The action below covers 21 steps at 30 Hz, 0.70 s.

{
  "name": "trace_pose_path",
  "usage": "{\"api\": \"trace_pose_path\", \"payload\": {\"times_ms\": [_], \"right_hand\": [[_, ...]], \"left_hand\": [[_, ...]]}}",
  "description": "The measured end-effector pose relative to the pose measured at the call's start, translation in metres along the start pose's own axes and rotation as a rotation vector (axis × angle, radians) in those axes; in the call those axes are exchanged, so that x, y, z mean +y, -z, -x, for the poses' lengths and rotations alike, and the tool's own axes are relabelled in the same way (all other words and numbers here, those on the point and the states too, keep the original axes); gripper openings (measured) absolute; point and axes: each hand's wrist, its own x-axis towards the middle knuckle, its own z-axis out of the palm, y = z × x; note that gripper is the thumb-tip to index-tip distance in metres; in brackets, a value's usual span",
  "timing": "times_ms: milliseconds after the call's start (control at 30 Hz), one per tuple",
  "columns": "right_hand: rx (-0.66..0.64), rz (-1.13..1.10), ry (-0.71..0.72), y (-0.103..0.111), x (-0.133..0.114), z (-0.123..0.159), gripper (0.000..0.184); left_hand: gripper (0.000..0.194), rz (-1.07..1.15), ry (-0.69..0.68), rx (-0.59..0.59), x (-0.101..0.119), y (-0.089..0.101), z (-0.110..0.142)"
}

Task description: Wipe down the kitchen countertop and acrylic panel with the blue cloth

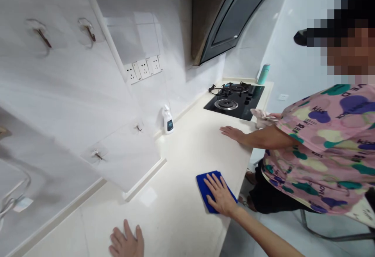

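The right hand (219, 194) is bare, with long, slim fingers, and narrows at the wrist into a slender, uncovered forearm (265, 234) that runs off the lower edge of the view. Well to its left, the left hand (126, 241) is equally bare, and the bottom edge of the view cuts it off, leaving only its fingers and upper palm showing.
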Motion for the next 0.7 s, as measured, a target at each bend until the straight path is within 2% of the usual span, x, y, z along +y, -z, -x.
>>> {"api": "trace_pose_path", "payload": {"times_ms": [100,200,300,567,700], "right_hand": [[0.005,0.059,-0.112,-0.011,0.013,-0.023,0.065],[0.020,0.100,-0.228,-0.024,0.012,-0.041,0.068],[0.043,0.112,-0.267,-0.032,0.007,-0.047,0.071],[0.050,0.104,-0.201,-0.033,0.006,-0.042,0.075],[0.001,0.063,-0.055,-0.030,-0.005,-0.055,0.074]], "left_hand": [[0.077,-0.023,-0.028,0.032,0.001,0.001,0.002],[0.075,-0.039,-0.034,0.049,0.004,0.004,0.004],[0.073,-0.052,-0.031,0.044,0.006,0.007,0.005],[0.071,-0.075,-0.034,0.058,0.004,0.003,0.006],[0.069,-0.097,-0.016,0.049,0.001,-0.002,0.005]]}}
